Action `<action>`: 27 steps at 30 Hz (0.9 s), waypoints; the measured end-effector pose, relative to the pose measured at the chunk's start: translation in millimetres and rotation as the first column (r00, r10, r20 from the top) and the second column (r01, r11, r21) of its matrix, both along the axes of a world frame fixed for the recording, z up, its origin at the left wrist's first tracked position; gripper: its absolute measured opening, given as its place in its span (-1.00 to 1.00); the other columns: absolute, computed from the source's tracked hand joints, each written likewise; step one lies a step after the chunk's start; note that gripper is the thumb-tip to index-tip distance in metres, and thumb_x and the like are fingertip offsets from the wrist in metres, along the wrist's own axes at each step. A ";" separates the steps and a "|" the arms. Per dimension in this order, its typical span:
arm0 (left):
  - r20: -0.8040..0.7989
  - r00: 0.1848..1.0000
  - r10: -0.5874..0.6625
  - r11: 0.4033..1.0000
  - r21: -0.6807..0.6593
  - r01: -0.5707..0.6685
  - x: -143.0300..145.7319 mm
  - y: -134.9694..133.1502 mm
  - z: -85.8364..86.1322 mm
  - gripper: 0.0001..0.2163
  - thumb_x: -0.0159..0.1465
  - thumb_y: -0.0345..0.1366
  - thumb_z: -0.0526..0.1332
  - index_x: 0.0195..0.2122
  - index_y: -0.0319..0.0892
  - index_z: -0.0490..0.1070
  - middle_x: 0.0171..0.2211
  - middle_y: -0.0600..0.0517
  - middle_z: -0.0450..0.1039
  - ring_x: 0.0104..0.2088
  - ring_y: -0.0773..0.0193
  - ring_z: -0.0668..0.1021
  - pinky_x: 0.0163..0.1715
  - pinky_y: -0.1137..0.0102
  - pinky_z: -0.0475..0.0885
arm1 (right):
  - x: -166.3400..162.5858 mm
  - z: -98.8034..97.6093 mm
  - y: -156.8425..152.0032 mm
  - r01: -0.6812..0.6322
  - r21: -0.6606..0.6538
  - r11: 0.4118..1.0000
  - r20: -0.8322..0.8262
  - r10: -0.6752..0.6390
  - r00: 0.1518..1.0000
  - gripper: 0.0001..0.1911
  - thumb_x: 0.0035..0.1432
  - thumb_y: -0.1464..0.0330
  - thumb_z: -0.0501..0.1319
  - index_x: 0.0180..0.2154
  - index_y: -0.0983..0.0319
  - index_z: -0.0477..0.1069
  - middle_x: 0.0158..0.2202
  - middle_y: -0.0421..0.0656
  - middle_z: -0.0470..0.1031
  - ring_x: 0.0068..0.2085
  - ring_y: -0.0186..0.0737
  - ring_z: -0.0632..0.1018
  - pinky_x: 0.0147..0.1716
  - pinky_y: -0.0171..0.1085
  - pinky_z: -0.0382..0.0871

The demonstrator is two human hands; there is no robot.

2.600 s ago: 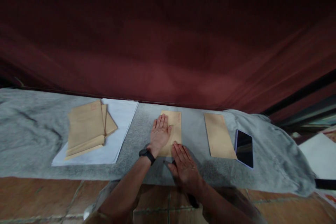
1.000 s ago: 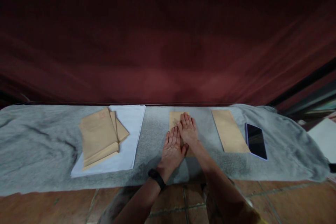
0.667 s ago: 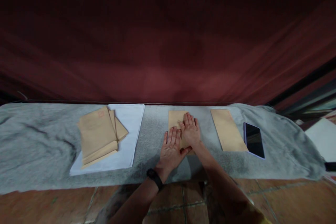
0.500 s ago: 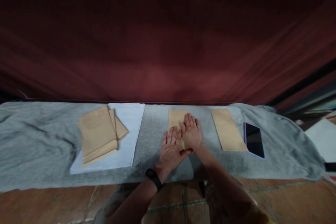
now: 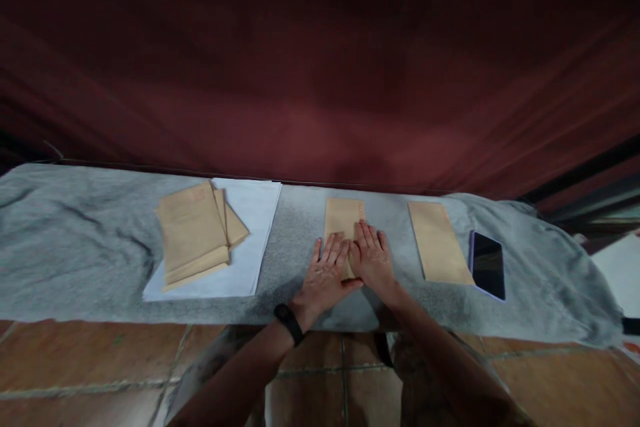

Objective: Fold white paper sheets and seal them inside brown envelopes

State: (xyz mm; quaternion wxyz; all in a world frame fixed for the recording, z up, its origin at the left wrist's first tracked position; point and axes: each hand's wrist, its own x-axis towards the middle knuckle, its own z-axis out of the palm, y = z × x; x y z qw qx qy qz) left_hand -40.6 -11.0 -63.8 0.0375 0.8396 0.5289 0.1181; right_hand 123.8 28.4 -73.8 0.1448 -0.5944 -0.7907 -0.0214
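Observation:
A tan envelope [image 5: 341,213] lies lengthwise on the grey cloth [image 5: 75,247] in front of me. Both my hands rest flat on its near half, fingers stretched out. My left hand [image 5: 326,275], with a black band on the wrist, covers the envelope's lower left part. Beside it, touching, my right hand [image 5: 371,256] presses the lower right part. Only the envelope's far end shows beyond my fingertips.
A stack of tan envelopes [image 5: 195,233] sits on white paper sheets [image 5: 245,240] at the left. Another single envelope [image 5: 439,241] and a dark phone [image 5: 487,264] lie at the right. A dark red curtain [image 5: 320,80] hangs behind; brown floor tiles [image 5: 75,373] run below the cloth's edge.
My right hand slid back down the envelope towards me, ending beside my left hand. The left hand stayed near the envelope's lower left. My view shifted slightly.

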 end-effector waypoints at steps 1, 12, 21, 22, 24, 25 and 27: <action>0.000 1.000 -0.012 1.000 0.001 0.012 -0.9 -0.7 1.1 -0.15 0.35 0.29 0.04 0.46 -0.26 0.07 0.49 -0.22 0.04 0.50 -0.08 0.02 0.45 -0.07 -0.09 | 2.7 0.4 -0.5 -0.010 0.002 1.000 0.001 0.010 1.000 -0.41 0.48 0.31 -0.10 0.41 0.41 0.16 0.43 0.12 0.19 0.40 0.08 0.29 0.38 0.10 -0.02; 0.016 0.997 -0.071 0.997 -0.023 0.071 -8.9 -7.4 8.4 -0.36 0.46 0.14 -0.02 0.45 -0.09 0.12 0.51 -0.13 0.01 0.49 -0.03 0.08 0.45 -0.04 -0.09 | 25.5 3.1 -11.2 -0.038 -0.009 0.999 0.015 0.038 0.999 -0.39 0.48 0.25 -0.09 0.40 0.45 0.16 0.43 0.14 0.21 0.41 0.13 0.27 0.40 0.14 -0.06; -0.020 0.997 -0.071 0.997 -0.029 0.071 -6.9 -7.9 7.9 -0.34 0.46 0.13 -0.01 0.47 -0.12 0.08 0.51 -0.15 -0.02 0.50 -0.02 0.04 0.45 -0.04 -0.11 | 25.9 1.8 -18.0 -0.123 -0.047 0.991 -0.061 0.120 0.991 -0.39 0.48 0.32 -0.17 0.41 0.49 0.10 0.44 0.21 0.16 0.45 0.05 0.19 0.38 0.12 0.08; -0.023 0.997 -0.073 0.997 -0.030 0.073 -6.8 -7.8 7.5 -0.33 0.46 0.13 0.00 0.47 -0.13 0.08 0.51 -0.15 -0.02 0.50 -0.02 0.03 0.45 -0.04 -0.11 | 23.7 1.4 -20.6 -0.156 -0.065 0.986 -0.053 0.153 0.987 -0.39 0.49 0.32 -0.18 0.43 0.47 0.08 0.45 0.18 0.14 0.46 0.01 0.17 0.39 0.10 0.08; -0.030 0.996 -0.085 0.996 -0.036 0.084 -7.0 -7.5 7.1 -0.33 0.46 0.11 0.02 0.48 -0.15 0.06 0.51 -0.16 -0.03 0.51 -0.02 0.02 0.45 -0.03 -0.11 | 19.3 0.9 -26.3 -0.213 -0.096 0.972 -0.015 0.212 0.977 -0.39 0.50 0.30 -0.18 0.45 0.41 0.05 0.47 0.13 0.12 0.48 -0.03 0.13 0.41 0.09 0.03; -0.033 0.995 -0.092 0.995 -0.038 0.091 -7.5 -7.4 7.1 -0.33 0.46 0.10 0.03 0.48 -0.15 0.05 0.51 -0.16 -0.03 0.51 -0.01 0.02 0.46 -0.03 -0.11 | 17.7 0.9 -28.8 -0.232 -0.104 0.967 0.009 0.234 0.972 -0.39 0.51 0.29 -0.18 0.45 0.38 0.04 0.48 0.11 0.10 0.48 -0.04 0.11 0.42 0.09 0.01; -0.036 0.994 -0.100 0.994 -0.036 0.098 -8.9 -7.1 7.3 -0.33 0.47 0.09 0.02 0.49 -0.15 0.02 0.51 -0.15 -0.03 0.51 0.00 0.02 0.46 -0.03 -0.11 | 16.5 1.1 -32.0 -0.244 -0.102 0.964 0.052 0.250 0.967 -0.40 0.51 0.28 -0.17 0.46 0.35 0.02 0.49 0.08 0.07 0.49 -0.03 0.09 0.42 0.11 -0.01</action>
